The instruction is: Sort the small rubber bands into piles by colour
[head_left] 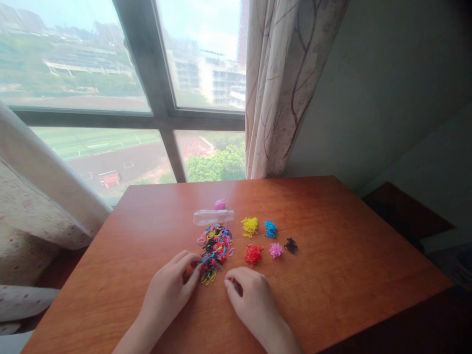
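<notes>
Both hands rest low on the wooden surface [332, 236], which stands under a window [155, 98] with a patterned curtain [283, 83] hanging at its right side; the left hand [171, 290] lies palm down with its fingertips [193, 258] touching the near left edge of the mixed pile [214, 246] of small elastic bands; its grip is nearly together, thumb and forefinger close with a few strands at their tips, though I cannot tell whether any band is clamped between them. The right hand [252, 300] sits just beside the pile's near end, apart from the left hand; its fingers [230, 282] are curled under, and the grip is tucked out of sight, so I cannot tell whether it is apart or together.

The mixed pile lies in the middle of the surface, stretching from the hands toward the window; a clear tube [213, 217] lies on its side touching the pile's far end, with a pink cap [220, 203] just behind it. To the right of the pile sit five small heaps, each apart from the others: the yellow heap [250, 226] and blue heap [270, 229] in the far row; the red heap [252, 254], pink heap [275, 250] and black heap [290, 245] in the near row; the red heap is nearest the right hand.
</notes>
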`<state>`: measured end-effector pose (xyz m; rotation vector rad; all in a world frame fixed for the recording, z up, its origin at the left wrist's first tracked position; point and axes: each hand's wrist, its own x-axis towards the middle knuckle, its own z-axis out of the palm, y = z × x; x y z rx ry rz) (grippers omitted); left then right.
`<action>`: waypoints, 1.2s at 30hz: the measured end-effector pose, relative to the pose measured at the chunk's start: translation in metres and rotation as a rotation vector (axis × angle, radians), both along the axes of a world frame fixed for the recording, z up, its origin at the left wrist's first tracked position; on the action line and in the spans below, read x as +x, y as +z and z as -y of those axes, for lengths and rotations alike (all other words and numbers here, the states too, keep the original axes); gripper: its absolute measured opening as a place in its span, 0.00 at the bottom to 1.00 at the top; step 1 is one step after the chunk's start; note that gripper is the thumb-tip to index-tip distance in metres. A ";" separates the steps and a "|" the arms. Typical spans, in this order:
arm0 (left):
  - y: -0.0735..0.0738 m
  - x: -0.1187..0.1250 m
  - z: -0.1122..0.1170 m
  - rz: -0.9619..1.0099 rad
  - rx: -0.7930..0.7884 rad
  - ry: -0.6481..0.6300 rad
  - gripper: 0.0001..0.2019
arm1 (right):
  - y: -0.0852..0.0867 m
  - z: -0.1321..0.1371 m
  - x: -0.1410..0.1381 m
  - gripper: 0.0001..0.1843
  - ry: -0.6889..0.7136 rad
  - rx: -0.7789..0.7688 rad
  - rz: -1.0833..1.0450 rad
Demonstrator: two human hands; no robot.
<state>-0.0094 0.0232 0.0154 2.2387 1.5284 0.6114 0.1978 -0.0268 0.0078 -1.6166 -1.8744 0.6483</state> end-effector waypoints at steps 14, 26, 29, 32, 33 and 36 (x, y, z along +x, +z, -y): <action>-0.002 -0.004 0.004 0.161 0.050 -0.074 0.10 | 0.000 -0.016 -0.025 0.08 -0.012 0.099 0.072; 0.009 0.004 0.006 0.358 -0.094 -0.001 0.12 | 0.001 -0.021 -0.032 0.09 -0.008 0.060 -0.153; 0.009 0.006 0.007 0.392 -0.143 0.003 0.13 | -0.002 -0.022 -0.034 0.09 -0.020 0.083 -0.199; 0.008 0.006 0.007 0.398 -0.157 0.030 0.13 | -0.002 -0.022 -0.033 0.10 -0.026 0.108 -0.219; 0.008 0.006 0.007 0.398 -0.160 0.040 0.13 | -0.002 -0.021 -0.033 0.10 -0.024 0.109 -0.220; 0.008 0.005 0.008 0.401 -0.173 0.069 0.13 | 0.000 -0.020 -0.031 0.10 -0.006 0.092 -0.206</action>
